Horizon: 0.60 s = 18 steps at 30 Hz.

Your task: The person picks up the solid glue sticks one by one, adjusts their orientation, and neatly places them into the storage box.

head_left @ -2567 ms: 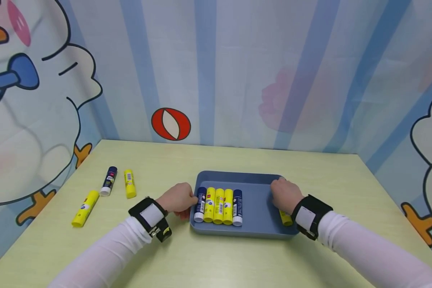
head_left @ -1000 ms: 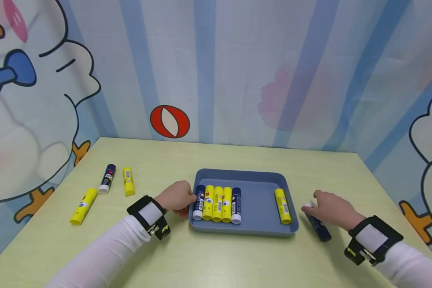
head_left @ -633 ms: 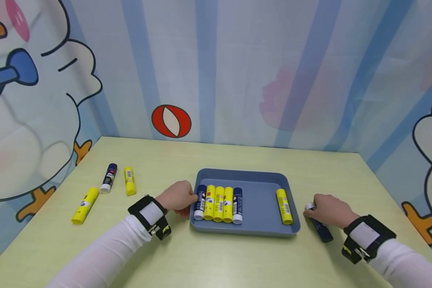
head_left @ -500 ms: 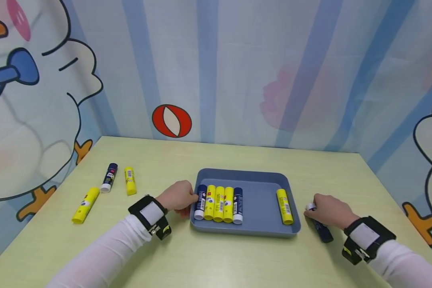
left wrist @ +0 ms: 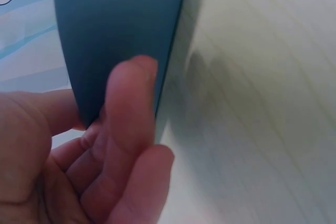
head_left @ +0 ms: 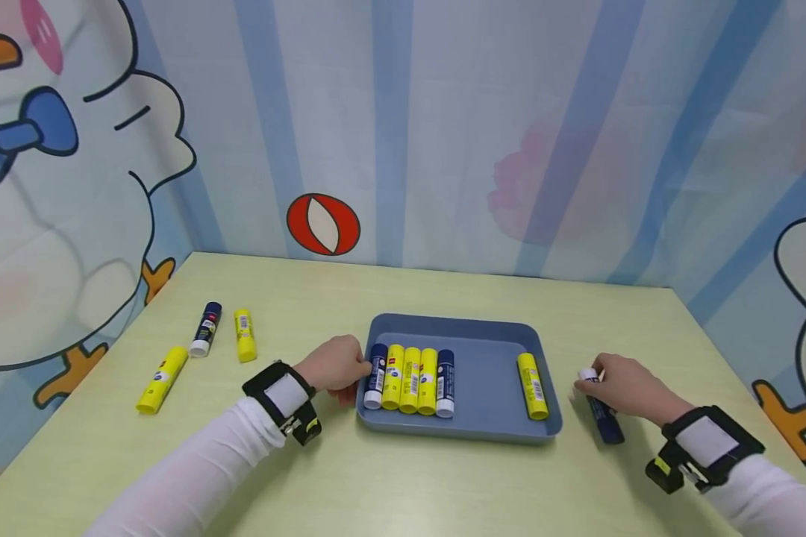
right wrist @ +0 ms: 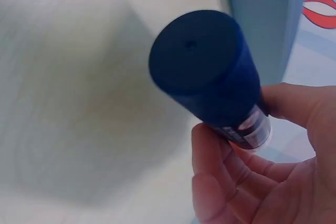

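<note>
In the head view, my left hand (head_left: 336, 364) grips the left wall of a blue-grey tray (head_left: 486, 373); the left wrist view shows thumb and fingers on either side of the wall (left wrist: 118, 19). A row of glue sticks lies at the tray's left: yellow ones (head_left: 410, 380) between a dark blue one (head_left: 376, 377) and another dark blue one (head_left: 445, 384). One yellow glue stick (head_left: 532, 385) lies alone by the right wall. Right of the tray, my right hand (head_left: 634, 388) pinches a dark blue glue stick (head_left: 605, 421) near its white end. Its dark end fills the right wrist view.
On the table's left lie a long yellow glue stick (head_left: 162, 380), a dark blue glue stick with a white end (head_left: 205, 330) and a shorter yellow glue stick (head_left: 245, 335). A printed curtain (head_left: 443, 134) stands behind the pale table (head_left: 443, 492).
My right hand has left the yellow glue stick in the tray, moved right and taken hold of the dark blue glue stick, which has since turned slightly. My left hand has stayed on the tray.
</note>
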### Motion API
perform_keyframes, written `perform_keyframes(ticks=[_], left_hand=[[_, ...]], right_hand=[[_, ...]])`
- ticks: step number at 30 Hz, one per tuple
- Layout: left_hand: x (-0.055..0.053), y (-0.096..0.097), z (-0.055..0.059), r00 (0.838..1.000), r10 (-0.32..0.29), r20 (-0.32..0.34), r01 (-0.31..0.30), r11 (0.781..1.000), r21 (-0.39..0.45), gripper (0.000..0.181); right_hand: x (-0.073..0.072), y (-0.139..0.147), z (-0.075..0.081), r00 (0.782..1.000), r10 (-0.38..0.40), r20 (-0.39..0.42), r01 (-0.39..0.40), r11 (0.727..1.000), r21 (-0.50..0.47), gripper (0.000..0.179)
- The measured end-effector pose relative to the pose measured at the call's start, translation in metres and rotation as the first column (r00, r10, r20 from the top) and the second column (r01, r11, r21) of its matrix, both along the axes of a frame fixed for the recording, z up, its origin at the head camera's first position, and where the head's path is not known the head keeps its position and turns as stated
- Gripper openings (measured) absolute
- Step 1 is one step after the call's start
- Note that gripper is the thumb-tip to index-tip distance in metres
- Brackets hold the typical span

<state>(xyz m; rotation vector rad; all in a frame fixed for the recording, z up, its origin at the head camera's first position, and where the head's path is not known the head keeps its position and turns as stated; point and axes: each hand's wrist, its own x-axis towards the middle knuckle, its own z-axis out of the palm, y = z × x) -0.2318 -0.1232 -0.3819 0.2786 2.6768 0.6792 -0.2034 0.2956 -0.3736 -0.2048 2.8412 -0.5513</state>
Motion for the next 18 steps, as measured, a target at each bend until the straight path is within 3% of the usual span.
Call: perform_keyframes(ticks=[4, 10, 14, 18], left_hand=[[0.000, -0.001, 0.000, 1.000, 0.003, 0.002, -0.003, 1.000, 0.002, 0.037], [-0.001, -0.003, -0.004, 1.000, -0.012, 0.016, 0.012, 1.000, 0.019, 0.039], [-0.001, -0.006, -0.003, 0.999, -0.018, 0.030, 0.016, 0.999, 0.045, 0.040], [-0.004, -0.009, 0.004, 1.000, 0.017, 0.000, -0.017, 0.997, 0.079, 0.039]], right_hand=[[0.000, 0.001, 0.011, 1.000, -0.003, -0.010, 0.002, 0.999, -0.032, 0.041], [-0.002, -0.003, 0.028, 1.000, -0.020, 0.006, 0.021, 0.985, -0.169, 0.046], [-0.003, -0.007, 0.035, 0.998, -0.042, 0.039, 0.052, 0.953, -0.297, 0.054], [-0.002, -0.013, 0.039, 0.993, -0.072, 0.093, 0.106, 0.893, -0.437, 0.059]])
